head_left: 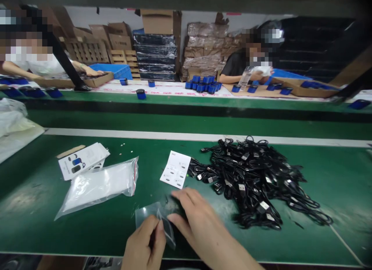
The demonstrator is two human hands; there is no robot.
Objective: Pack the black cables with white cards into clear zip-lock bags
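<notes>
Near the front edge of the bench, my left hand (147,239) pinches a small clear plastic bag (145,212) by its edge. My right hand (200,223) is at the bag's right side, thumb and fingers curved around a blurred black cable (174,204). Motion smears the cable, and whether part of it is inside the bag I cannot tell. To the right of my right hand lies a big pile of black USB cables (250,169). A printed leaflet (176,169) lies flat just beyond my hands.
To the left, a clear zip bag packed with white contents (101,183) overlaps printed leaflets (83,159). A white plastic bag (17,126) sits at the far left. Across the bench, two people work beside blue cylinders (203,84) on a raised shelf (171,92).
</notes>
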